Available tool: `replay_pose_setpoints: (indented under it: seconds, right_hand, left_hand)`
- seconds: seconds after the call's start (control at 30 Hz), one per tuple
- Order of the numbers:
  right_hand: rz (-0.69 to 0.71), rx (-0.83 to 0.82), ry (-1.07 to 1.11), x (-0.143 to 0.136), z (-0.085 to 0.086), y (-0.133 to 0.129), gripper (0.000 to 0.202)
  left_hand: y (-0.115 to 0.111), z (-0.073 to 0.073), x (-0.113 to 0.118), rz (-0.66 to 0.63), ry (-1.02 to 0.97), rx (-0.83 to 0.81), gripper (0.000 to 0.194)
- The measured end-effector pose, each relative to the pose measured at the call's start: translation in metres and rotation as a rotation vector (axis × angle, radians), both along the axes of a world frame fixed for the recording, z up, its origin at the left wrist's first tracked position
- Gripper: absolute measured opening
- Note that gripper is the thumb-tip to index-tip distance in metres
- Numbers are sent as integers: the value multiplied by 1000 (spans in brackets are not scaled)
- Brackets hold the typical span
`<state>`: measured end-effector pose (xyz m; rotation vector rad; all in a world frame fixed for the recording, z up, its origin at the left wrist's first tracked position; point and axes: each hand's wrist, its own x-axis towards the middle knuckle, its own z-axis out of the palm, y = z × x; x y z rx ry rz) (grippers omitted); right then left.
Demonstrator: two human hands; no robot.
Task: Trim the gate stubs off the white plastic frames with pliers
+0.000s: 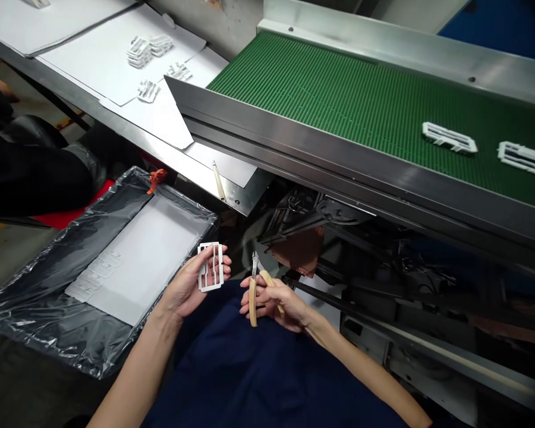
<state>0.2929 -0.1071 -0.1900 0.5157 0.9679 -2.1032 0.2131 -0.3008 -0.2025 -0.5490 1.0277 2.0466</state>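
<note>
My left hand (194, 285) holds a white plastic frame (211, 267) with slots, thumb across its front and fingers behind it. Just to the right, my right hand (276, 300) is wrapped round a pair of cutting pliers (252, 297) with yellowish handles; their jaws point up and away from me, apart from the frame. Two similar white parts (449, 138) lie on the green ribbed conveyor belt (339, 89) at the right. Stacks of white parts (139, 52) rest on paper sheets on the metal table at the upper left.
A bin lined with clear plastic (93, 345) stands at the left, with cardboard and flat white parts (100, 273) inside. A light-handled tool (218, 181) lies on the table corner (249, 199). Machinery sits under the conveyor's metal side rail (294, 137). Another person's dark-clothed leg (35, 172) is at far left.
</note>
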Motion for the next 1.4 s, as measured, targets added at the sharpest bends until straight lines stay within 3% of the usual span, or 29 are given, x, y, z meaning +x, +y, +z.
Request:
replay_pose_setpoints:
  seconds: [0.1,0.2,0.27,0.37,0.43,0.53,0.73,0.9,1.07,1.2,1.3,1.4]
  right_hand:
    - [21,169,107,-5,3,-5,33]
    - [-38,464,315,-22,4,-6,33]
    - [24,605,429,-34,6,-5,31]
    - [196,581,555,-47,10,-4,29]
    - [151,579,565,-49,11,-4,29]
    - [-51,635,493,-47,5,-4,31]
    - [-288,636,460,-38,-11,-4,26]
    - [-278,687,497,-34,-13,-6,29]
    - [-279,664,481,-29,-11,-8,29]
    - [-308,605,407,-24,-13,-13,27]
    - [-274,504,331,-21,-15,-16,28]
    - [-227,364,225,-16,-16,-19,30]
  left_hand:
    - [-3,2,6,-71,-15,28,31]
    - [2,8,11,-218,-24,52,43]
    - [10,12,12,-335,-21,47,49]
    - [18,19,12,-430,0,34,53]
    - [17,22,12,-366,33,23,50]
    - [4,25,17,-198,117,-44,34]
    - [-6,23,35,-122,183,-283,28]
    - [7,18,37,-5,279,-375,19]
    - [4,19,37,-67,511,-568,12]
    - [5,26,38,77,627,-705,5]
    - [4,30,35,110,704,-656,8]
    - [-2,30,30,-9,744,-564,6]
